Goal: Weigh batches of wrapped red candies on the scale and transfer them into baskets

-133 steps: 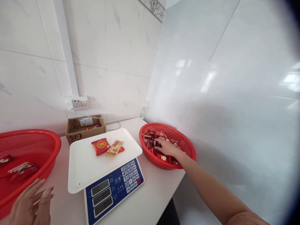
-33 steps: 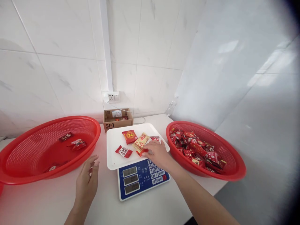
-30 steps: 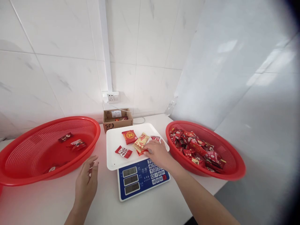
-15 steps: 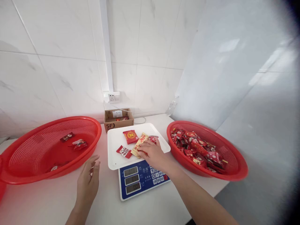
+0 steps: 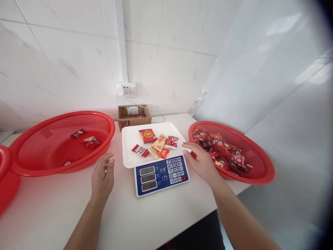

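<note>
My right hand (image 5: 199, 160) is at the right edge of the scale's white tray (image 5: 129, 139), thumb apart from the fingers and nothing held. My left hand (image 5: 102, 176) hovers loosely bent over the table beside the left basket, open, with nothing seen in it. Several wrapped snacks lie on the tray: a large red packet (image 5: 147, 135), a cream-yellow packet (image 5: 158, 145), a red-and-white packet (image 5: 141, 150), a small orange-red packet (image 5: 164, 153) and a red packet (image 5: 172, 141). The blue scale panel (image 5: 162, 169) has keys and three displays; the digits are hard to read.
At right stands a red basket (image 5: 256, 148) heaped with red-wrapped snacks. Another red basket (image 5: 28, 156) at left holds a few packets. Part of a third red container (image 5: 7, 180) shows at far left. Behind the scale sits a small cardboard box (image 5: 134, 121), under a wall socket (image 5: 126, 90).
My right hand has lifted off the packets and moved right, uncovering the orange-red packet on the tray. My left hand stays beside the left basket. The view has tilted down.
</note>
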Tool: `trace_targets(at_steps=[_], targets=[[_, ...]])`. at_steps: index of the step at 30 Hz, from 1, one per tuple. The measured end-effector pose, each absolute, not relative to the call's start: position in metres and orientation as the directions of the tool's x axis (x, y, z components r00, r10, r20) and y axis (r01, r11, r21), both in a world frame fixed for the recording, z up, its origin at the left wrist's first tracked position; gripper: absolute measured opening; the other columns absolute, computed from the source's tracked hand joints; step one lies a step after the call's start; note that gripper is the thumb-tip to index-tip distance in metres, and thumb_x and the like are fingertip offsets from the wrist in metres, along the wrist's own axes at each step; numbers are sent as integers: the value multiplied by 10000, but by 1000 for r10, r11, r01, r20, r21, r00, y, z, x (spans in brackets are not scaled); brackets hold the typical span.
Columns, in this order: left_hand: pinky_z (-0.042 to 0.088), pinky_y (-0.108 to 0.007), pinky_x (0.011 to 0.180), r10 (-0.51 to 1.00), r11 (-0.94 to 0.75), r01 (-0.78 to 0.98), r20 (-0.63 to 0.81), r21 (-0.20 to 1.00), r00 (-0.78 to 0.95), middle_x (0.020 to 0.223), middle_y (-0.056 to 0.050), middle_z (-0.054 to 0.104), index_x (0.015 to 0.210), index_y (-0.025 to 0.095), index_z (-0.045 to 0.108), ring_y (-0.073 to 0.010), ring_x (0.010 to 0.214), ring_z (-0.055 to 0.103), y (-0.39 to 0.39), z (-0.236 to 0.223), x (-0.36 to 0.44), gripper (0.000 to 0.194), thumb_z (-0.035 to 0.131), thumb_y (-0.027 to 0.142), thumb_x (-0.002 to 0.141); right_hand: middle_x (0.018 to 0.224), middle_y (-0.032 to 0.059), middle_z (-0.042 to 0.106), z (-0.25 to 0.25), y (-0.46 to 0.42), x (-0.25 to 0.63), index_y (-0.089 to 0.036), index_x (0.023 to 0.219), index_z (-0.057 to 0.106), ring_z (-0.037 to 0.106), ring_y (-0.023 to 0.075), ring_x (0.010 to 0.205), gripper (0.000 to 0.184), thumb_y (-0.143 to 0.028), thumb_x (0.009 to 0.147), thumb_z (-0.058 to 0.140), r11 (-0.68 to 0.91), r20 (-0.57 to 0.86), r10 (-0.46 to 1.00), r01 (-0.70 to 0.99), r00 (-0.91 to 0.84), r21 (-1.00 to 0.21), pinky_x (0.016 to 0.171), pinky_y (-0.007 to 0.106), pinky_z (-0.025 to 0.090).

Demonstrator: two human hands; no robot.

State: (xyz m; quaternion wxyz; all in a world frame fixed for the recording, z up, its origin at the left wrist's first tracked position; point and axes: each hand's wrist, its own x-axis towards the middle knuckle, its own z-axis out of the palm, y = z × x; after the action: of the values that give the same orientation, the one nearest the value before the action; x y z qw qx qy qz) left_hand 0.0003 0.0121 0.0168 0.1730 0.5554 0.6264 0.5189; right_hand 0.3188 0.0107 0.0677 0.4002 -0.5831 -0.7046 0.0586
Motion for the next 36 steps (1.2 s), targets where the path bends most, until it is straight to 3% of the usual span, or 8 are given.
trace_targets(at_steps=[6, 13, 18, 26, 30, 36], targets=[[484, -340, 796, 877, -159, 532, 366, 831, -310, 1118, -56, 568, 1051, 236, 554, -180, 927, 576, 13, 13, 0, 344, 393, 451, 835, 1029, 79, 651, 41, -17, 332, -202, 991, 613, 596, 201, 968, 245, -340, 849, 469, 249, 503, 856, 757, 121, -605, 861, 359, 470], [485, -331, 788, 880, -153, 556, 369, 817, -300, 1106, -49, 572, 1072, 243, 543, -172, 909, 581, 13, 12, 0, 343, 392, 443, 837, 984, 75, 664, 14, -32, 334, -207, 988, 606, 624, 197, 883, 254, -350, 861, 439, 204, 398, 912, 734, 98, -648, 773, 339, 511], [482, -343, 781, 885, -132, 550, 348, 825, -309, 1091, -57, 578, 1055, 238, 544, -183, 911, 583, 14, 12, 0, 356, 385, 465, 832, 979, 75, 657, 8, -32, 332, -202, 988, 598, 619, 193, 878, 249, -348, 862, 440, 203, 414, 903, 733, 117, -649, 770, 336, 509], [473, -359, 795, 894, -116, 548, 327, 828, -305, 1091, -60, 575, 1055, 241, 541, -199, 922, 584, 14, 14, 2, 387, 377, 500, 819, 988, 68, 644, 46, -3, 297, -222, 990, 609, 566, 209, 948, 212, -317, 855, 475, 363, 575, 816, 826, -58, -432, 849, 368, 445], [470, -375, 806, 893, -97, 545, 314, 833, -321, 1066, -69, 589, 1067, 236, 542, -204, 909, 592, 13, 14, -1, 406, 375, 507, 816, 1049, 86, 636, 61, 25, 287, -214, 1085, 581, 546, 238, 990, 282, -324, 847, 478, 238, 536, 844, 914, -28, -328, 855, 394, 409], [475, -377, 807, 889, -130, 513, 329, 848, -320, 1084, -66, 584, 1056, 244, 547, -209, 938, 586, 14, 12, -2, 386, 391, 500, 813, 876, 80, 681, 69, 53, 286, -232, 1107, 565, 593, 254, 856, 308, -330, 821, 506, 41, 377, 924, 964, 63, -261, 764, 384, 402]])
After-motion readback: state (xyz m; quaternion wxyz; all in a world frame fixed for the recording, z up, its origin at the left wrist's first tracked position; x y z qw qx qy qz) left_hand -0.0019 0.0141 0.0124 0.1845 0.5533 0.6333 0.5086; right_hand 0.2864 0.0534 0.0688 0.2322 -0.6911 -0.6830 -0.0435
